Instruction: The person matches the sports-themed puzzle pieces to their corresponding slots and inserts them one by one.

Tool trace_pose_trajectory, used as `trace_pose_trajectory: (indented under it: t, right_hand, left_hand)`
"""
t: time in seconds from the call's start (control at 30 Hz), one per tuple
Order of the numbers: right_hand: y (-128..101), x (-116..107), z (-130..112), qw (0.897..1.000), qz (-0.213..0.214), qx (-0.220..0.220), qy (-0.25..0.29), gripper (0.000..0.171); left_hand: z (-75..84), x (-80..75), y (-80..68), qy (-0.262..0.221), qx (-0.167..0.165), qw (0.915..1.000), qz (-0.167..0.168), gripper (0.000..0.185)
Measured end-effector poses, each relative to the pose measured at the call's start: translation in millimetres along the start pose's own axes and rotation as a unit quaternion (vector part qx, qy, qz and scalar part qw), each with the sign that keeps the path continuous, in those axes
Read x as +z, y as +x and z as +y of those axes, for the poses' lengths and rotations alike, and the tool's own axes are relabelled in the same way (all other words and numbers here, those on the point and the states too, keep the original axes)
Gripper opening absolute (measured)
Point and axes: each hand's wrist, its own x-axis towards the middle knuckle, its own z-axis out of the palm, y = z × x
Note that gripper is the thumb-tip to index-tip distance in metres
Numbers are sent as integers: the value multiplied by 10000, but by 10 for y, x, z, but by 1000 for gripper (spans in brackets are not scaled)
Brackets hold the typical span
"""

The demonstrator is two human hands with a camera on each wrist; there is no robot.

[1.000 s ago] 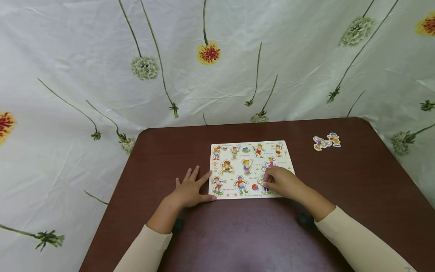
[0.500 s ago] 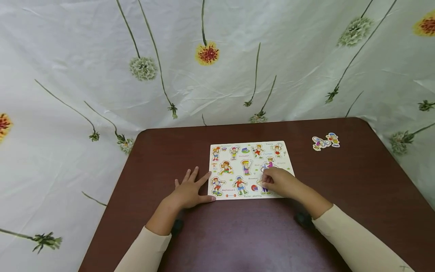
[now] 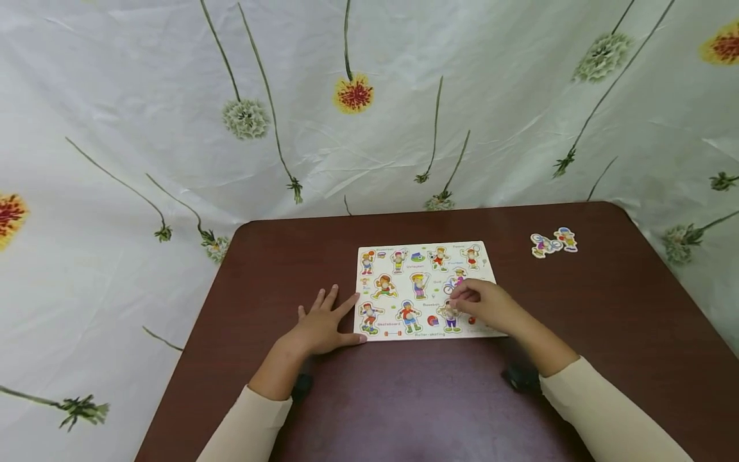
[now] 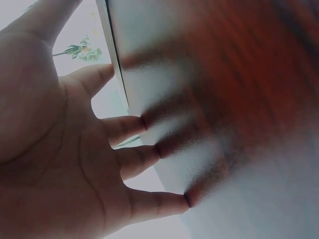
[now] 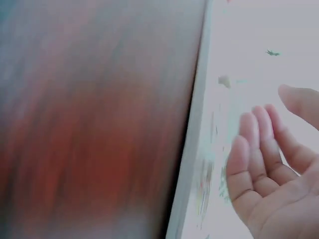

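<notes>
A white puzzle board (image 3: 385, 312) with colourful sports figures lies flat on the table. My left hand (image 3: 320, 325) is spread at its left edge, with the index finger and thumb touching it. In the left wrist view, the left hand's (image 4: 65, 134) fingertips rest on the tabletop. Over the board's lower right, my right hand (image 3: 485, 305) hovers beside a figure piece (image 3: 449, 319) in purple trousers. The right wrist view shows the right hand (image 5: 274, 174) with bent, relaxed fingers, its thumb apart and nothing between them.
Two loose figure pieces lie at the table's back right: one with a bicycle (image 3: 544, 245), the other with a blue cap (image 3: 566, 239). They touch or nearly touch. The dark brown table (image 3: 288, 250) stands before a flowered white cloth (image 3: 392, 147).
My right hand has let go of the purple-trousered figure piece and shifted slightly right and up, uncovering it on the board. The left hand stays at the board's edge.
</notes>
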Motion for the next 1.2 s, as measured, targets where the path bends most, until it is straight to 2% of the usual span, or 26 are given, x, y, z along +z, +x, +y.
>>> trace_pose_trajectory:
  t: [0.07,0.23,0.47,0.77,1.03,1.2]
  right_hand:
    - [-24,-65,11,9992,243,92,311,17]
    - [-74,-231,89,9930,839,-2,835,25]
    - [-88,-449,248,9832,1655,-17,775,28]
    - [-102,-742,501,9715,2142,155,1004,36]
    - [-114,-1011,601,9671,2361,400,857,35]
    - [-64,-1225,619,9657,2516,644,-70,33]
  left_hand:
    - [-5,1,1,12,-14,10000,-17,93]
    - [-19,3,9,10,19,10000,-16,92]
    - [-25,2,23,10,30,10000,-1,92]
    - [-27,7,16,-22,55,10000,12,92]
    - [-20,4,19,-74,33,10000,58,93]
    - [-18,2,20,-69,28,10000,58,93]
